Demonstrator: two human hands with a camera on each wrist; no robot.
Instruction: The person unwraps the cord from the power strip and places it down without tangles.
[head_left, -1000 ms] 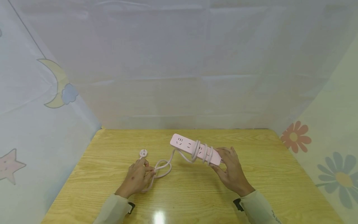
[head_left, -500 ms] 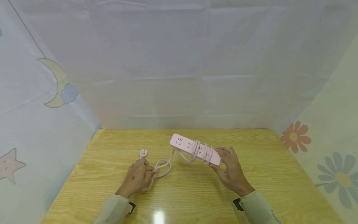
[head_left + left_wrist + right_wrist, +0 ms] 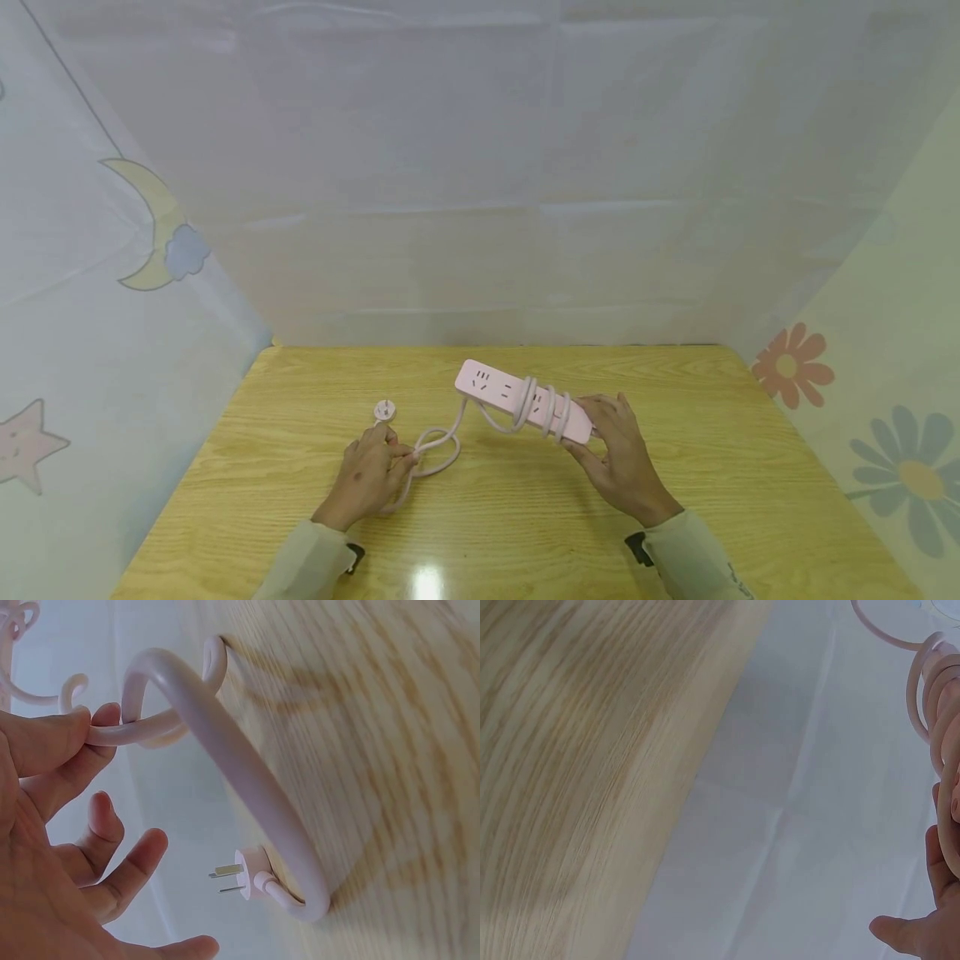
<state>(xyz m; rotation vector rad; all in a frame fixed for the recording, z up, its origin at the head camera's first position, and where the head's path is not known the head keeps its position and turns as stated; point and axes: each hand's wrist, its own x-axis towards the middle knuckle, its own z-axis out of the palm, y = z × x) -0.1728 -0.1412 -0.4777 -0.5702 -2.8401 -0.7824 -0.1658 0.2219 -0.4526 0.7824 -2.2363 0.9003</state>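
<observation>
While a pink power strip is held up over a wood-grain table by the right hand, its pale pink cord is pinched between the thumb and fingertips of the left hand. The strip is gripped at its right end, with the thumb at the lower edge and the fingers at the upper; it is slanted, its left end pointing up and away. Several turns of cord are wrapped around its right half, and socket holes can be seen on its face. Between the hands, the cord is bent into a loose loop near the tabletop. In the left wrist view, the remaining left fingers are loosely bent and spread apart. Just beyond that hand, a round plug is seen on the table, its metal prongs turned upward. Light sleeves are worn on both arms. Behind, a pale sheet is hung, and the side walls are decorated with a moon, a star and flowers.
</observation>
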